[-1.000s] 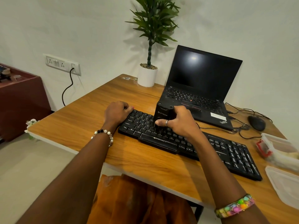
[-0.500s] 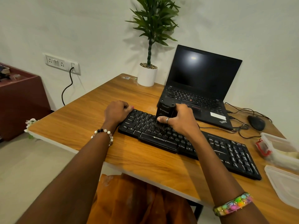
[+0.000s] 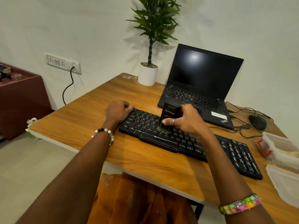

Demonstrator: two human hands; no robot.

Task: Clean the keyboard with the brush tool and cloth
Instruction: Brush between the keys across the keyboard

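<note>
Two hands in play. Our right hand (image 3: 187,121) grips the black brush tool (image 3: 169,113) upright, fingers wrapped round its body, bristles down on the middle letter rows of the keyboard (image 3: 234,152). Our left hand (image 3: 117,111) rests curled on the keyboard's far-left corner, apparently bracing it; we cannot tell whether it holds anything. We judge short strokes along each row, working toward one end, would lift debris best. Count: one keyboard, one brush tool, one laptop (image 3: 203,81), one mouse (image 3: 258,122), one potted plant (image 3: 148,75). No cloth identified.
</note>
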